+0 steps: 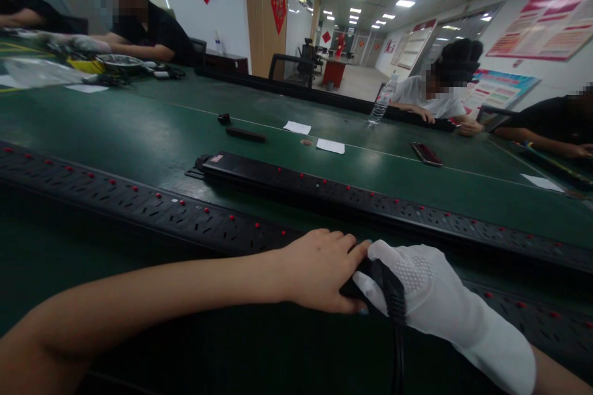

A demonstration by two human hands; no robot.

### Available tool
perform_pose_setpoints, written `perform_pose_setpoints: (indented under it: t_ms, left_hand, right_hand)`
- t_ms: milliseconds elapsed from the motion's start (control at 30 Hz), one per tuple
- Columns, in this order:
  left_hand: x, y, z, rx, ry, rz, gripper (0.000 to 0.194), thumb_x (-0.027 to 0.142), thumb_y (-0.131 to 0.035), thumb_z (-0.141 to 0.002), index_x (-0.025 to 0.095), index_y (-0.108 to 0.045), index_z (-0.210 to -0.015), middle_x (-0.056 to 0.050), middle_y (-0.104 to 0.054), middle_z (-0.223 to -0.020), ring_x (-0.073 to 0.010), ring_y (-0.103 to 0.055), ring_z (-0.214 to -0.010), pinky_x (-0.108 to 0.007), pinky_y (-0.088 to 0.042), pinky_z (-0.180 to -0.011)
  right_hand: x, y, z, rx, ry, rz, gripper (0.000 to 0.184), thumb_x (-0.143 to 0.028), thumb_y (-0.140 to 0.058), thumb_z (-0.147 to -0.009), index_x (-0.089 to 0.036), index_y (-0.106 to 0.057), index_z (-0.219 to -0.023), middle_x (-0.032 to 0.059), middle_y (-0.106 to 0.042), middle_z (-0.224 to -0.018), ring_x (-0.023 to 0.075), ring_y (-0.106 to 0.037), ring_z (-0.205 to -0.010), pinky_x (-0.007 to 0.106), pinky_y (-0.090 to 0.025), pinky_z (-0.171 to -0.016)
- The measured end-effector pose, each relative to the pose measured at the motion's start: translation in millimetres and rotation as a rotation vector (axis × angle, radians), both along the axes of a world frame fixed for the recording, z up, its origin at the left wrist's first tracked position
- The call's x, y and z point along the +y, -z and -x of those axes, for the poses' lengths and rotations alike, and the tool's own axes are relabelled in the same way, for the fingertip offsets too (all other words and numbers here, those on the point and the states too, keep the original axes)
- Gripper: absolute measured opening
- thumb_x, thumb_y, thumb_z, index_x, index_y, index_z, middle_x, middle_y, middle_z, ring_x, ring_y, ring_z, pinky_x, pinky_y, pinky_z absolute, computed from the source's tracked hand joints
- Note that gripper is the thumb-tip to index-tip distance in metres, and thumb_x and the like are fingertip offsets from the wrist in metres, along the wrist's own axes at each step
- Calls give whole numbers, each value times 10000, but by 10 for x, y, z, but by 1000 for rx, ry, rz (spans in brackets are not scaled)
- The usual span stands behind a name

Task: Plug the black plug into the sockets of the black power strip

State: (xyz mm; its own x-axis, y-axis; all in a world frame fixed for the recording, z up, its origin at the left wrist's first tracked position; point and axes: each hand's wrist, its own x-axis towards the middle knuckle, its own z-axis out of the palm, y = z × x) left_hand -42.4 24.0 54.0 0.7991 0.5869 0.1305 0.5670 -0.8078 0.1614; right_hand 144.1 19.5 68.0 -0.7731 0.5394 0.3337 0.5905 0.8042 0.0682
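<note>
A long black power strip [152, 207] with red dots along it crosses the green table in front of me. My left hand [319, 268], bare, is closed over its middle, fingers on the far side and thumb on the near side. Against that grip, my right hand [426, 281] in a white dotted glove pinches a black plug [388, 284] at the strip. From the plug a black cable [398, 352] hangs toward me. My hands hide the plug's front and the socket area, so I cannot tell whether it is inserted.
Behind lies a second power strip [343, 191]. Farther back are a small dark bar [245, 134], paper slips [330, 146], a phone [426, 153] and a water bottle [380, 102]. People sit across the table; cables and a plastic bag [41, 72] lie at far left.
</note>
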Motion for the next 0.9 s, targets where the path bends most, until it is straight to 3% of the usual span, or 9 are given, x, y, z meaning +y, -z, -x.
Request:
perform_pose_setpoints:
  t_ms: [900]
  left_hand:
    - [-52,71,-10,38,9,-151,638,559,-393,-811,52,-418,-1199,-139,-549,-1072,-240,-536,-885,-352,-420,-769]
  right_hand:
    - [0,48,-24,1,41,30,194,-364,-484,-819,-171,-480,-793,-10,-552,-589,101,-479,-459,220,-301,-457]
